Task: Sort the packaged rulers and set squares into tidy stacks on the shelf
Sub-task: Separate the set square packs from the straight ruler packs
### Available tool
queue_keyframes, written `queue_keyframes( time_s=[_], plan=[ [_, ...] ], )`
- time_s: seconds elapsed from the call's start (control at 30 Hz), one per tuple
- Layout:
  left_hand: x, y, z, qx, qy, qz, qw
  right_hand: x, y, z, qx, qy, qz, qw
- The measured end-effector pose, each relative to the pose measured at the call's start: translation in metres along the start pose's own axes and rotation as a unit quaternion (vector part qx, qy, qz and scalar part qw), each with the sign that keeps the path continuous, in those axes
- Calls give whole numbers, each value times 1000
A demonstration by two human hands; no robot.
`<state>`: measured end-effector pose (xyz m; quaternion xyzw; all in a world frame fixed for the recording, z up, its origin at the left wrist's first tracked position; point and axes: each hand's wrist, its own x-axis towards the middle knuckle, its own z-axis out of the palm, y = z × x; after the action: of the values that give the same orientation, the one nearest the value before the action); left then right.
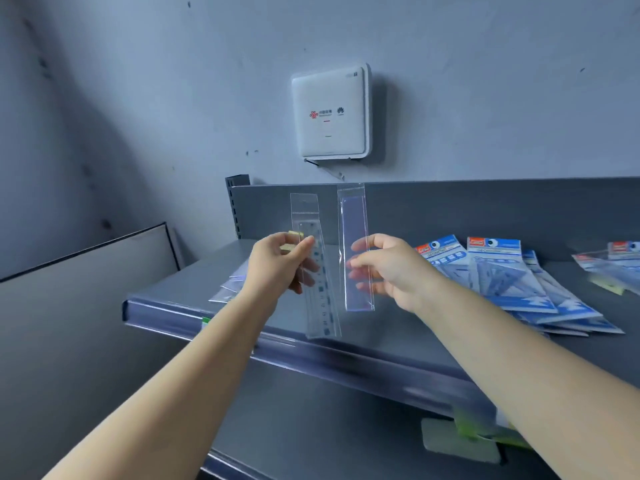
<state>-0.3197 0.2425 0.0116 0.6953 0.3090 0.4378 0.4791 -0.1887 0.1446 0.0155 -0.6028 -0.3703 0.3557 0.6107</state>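
Observation:
My left hand pinches a clear packaged ruler with blue markings, held upright above the grey shelf. My right hand pinches a second packaged ruler, plain and bluish, upright beside the first. The two packets hang a little apart. A fanned pile of set square packets with blue and red headers lies on the shelf to the right. A few clear packets lie on the shelf behind my left wrist, partly hidden.
More packets lie at the far right of the shelf. A white router box hangs on the wall above. A lower shelf holds a pale green pad. A grey board leans at the left.

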Motion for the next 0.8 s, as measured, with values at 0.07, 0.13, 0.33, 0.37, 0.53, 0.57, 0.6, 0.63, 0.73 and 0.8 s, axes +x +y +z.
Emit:
queue_keyframes(
  time_s=[0.07, 0.13, 0.33, 0.37, 0.53, 0.57, 0.6, 0.63, 0.73, 0.8],
  plan=[
    [8, -9, -21, 4, 9, -3, 1000, 11, 3, 22, -1, -2, 7, 1000],
    [16, -17, -41, 4, 16, -8, 1000, 22, 6, 40, -8, -7, 18, 1000],
    [43, -41, -71, 11, 33, -19, 999, 58, 11, 71, -8, -23, 69, 997],
    [48, -44, -73, 11, 36, -20, 999, 64, 11, 73, -7, -23, 74, 997],
    [79, -46, -74, 5, 47, -19, 999, 94, 6, 78, 1, -20, 74, 997],
    [85, -45, -74, 7, 46, -14, 999, 99, 4, 79, 0, -16, 69, 997],
    [92, -44, -74, 10, 44, -8, 999, 104, 2, 79, -1, -9, 62, 998],
    [97, -43, -74, 13, 41, -3, 999, 108, 1, 79, 0, -3, 57, 998],
    [113, -44, -77, 19, 28, 7, 999, 114, -4, 80, 8, 13, 56, 998],
    [125, -45, -81, 31, 19, 15, 999, 118, -6, 81, 2, 22, 53, 998]
  ],
)
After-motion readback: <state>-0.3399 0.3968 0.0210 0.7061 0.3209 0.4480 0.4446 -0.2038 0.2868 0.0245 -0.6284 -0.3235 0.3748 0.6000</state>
